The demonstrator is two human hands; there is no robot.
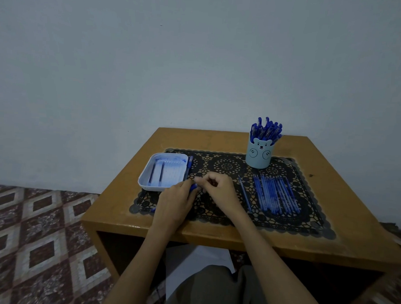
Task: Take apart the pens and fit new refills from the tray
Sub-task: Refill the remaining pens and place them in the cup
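Note:
My left hand (177, 202) grips a blue pen (193, 186) over the black lace mat, just in front of the white tray. My right hand (218, 186) pinches the pen's far end with curled fingers, and most of the pen is hidden between the two hands. The white tray (145, 177) at the mat's left holds two dark refills (157, 171). A capped blue pen (188, 166) lies along the tray's right rim. Several blue refills (275, 195) lie in a row on the right of the mat.
A pale blue bear cup (259, 154) full of blue pens stands at the back right of the small wooden table (344, 204). The black lace mat (226, 164) covers the tabletop's middle. Patterned floor tiles (37, 236) lie to the left. My knees are under the table.

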